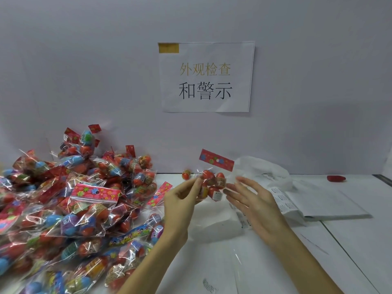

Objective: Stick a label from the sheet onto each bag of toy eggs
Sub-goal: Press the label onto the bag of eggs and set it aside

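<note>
We are pinching a bag of toy eggs (211,183) with our left hand (182,198), holding it above the white table (350,240), while our right hand (252,196) is hovering just beside it with fingers straight and holding nothing. The label sheet (284,203) is lying near our right hand. A heap of bags (70,209) is sitting to our left, and a paper sign (206,77) is hanging on the wall behind.

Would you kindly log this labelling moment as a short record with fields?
held bag: clear bag of red toy eggs with a red flowered header, raised above the table
left hand: pinches the bag's left edge
right hand: fingers straight, beside the bag
label sheet: on the table, right of the hands
bag pile: heaped at left
loose egg: by the wall
</note>
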Demonstrator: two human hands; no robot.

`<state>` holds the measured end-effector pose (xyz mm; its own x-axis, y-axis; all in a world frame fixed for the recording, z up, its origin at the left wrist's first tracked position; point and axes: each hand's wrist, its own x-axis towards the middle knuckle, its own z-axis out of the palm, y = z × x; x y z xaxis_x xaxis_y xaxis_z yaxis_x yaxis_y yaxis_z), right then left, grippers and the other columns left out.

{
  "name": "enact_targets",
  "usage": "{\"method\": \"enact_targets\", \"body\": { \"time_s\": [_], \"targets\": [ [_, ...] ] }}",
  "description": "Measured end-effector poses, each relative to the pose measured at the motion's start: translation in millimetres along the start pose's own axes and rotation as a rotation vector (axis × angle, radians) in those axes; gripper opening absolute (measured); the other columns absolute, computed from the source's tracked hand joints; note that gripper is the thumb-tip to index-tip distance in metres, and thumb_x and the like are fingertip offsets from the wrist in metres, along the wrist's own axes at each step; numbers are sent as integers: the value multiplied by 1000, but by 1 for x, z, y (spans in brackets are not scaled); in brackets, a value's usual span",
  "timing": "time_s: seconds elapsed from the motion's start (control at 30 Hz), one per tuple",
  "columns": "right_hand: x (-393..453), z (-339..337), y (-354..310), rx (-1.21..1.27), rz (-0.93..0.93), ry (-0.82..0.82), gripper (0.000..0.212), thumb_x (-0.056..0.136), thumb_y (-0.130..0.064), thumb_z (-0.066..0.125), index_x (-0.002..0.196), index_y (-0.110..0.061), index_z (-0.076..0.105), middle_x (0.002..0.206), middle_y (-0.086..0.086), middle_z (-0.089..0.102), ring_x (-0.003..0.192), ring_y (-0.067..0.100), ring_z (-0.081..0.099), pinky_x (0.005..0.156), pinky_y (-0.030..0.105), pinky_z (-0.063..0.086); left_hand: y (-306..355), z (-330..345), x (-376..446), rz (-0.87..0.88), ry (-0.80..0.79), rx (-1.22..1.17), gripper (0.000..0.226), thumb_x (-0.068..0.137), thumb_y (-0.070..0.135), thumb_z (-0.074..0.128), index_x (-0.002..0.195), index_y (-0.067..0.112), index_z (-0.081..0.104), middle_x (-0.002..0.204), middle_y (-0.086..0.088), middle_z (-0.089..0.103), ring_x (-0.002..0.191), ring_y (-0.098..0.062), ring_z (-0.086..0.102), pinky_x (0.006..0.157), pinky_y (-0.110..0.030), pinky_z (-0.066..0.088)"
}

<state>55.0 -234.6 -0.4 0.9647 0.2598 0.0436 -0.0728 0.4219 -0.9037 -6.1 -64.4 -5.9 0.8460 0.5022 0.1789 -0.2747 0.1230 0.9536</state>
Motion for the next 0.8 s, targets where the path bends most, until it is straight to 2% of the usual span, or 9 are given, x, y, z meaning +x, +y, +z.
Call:
{"method": "enact_targets", "body": {
  "time_s": [0.07,0.13,0.23,0.33,0.43,0.53,0.6,0.7,0.8],
  "targets": [
    [-5,7,1,-275,-111,-75,26,101,-25,65,125,-17,72,116,5,78,112,19,74,96,29,59,1,2,-2,29,-23,-10,19,97,26,70,111,19,81,98,-3,81,95,-21,78,80,-28,63],
    [-9,13,3,-399,-180,-158,29,102,-36,61,125,-24,73,111,3,79,111,11,72,96,24,55,0,5,-4,72,-147,-13,22,100,33,66,110,22,82,109,-3,79,105,-22,76,88,-33,63],
    [-9,16,3,-323,-146,-156,34,97,-40,65,122,-17,72,111,17,75,108,24,72,100,37,55,0,7,-7,146,-344,11,27,107,28,57,119,19,80,127,1,74,121,-21,70,98,-35,59],
    [-4,12,1,-21,-12,-94,32,100,-15,64,128,0,61,121,20,74,115,31,72,98,38,60,-1,6,-2,215,-206,79,19,101,17,68,116,22,79,114,5,77,106,-18,75,91,-33,62],
    [-2,7,-2,124,115,-161,36,99,-15,65,128,6,60,116,20,75,116,35,70,91,40,62,-2,0,1,181,-124,215,29,92,35,77,120,32,73,111,15,75,101,-8,72,83,-23,60],
    [-3,7,1,-28,75,-217,34,96,-21,70,127,-6,69,117,18,76,110,31,74,92,38,61,-2,0,2,38,-223,159,20,92,37,76,112,34,77,107,10,77,95,-15,74,75,-28,62],
    [-3,7,5,-218,14,-124,36,93,-24,75,128,-19,68,115,17,76,105,27,76,94,36,61,-3,0,2,60,-182,143,15,92,28,79,107,31,79,102,6,78,90,-21,75,72,-31,63],
    [-1,6,9,-352,-58,-4,53,84,-44,77,132,-28,62,118,6,75,107,15,75,98,35,58,-4,1,1,287,-78,297,21,88,26,83,107,28,76,100,10,75,86,-19,73,73,-34,63],
    [-3,7,8,-284,-22,-205,45,93,-49,69,126,-19,73,125,10,74,118,24,70,103,37,53,-5,3,-4,443,-205,343,26,89,24,83,113,25,75,108,6,71,99,-23,71,83,-34,61]
  ]
}}
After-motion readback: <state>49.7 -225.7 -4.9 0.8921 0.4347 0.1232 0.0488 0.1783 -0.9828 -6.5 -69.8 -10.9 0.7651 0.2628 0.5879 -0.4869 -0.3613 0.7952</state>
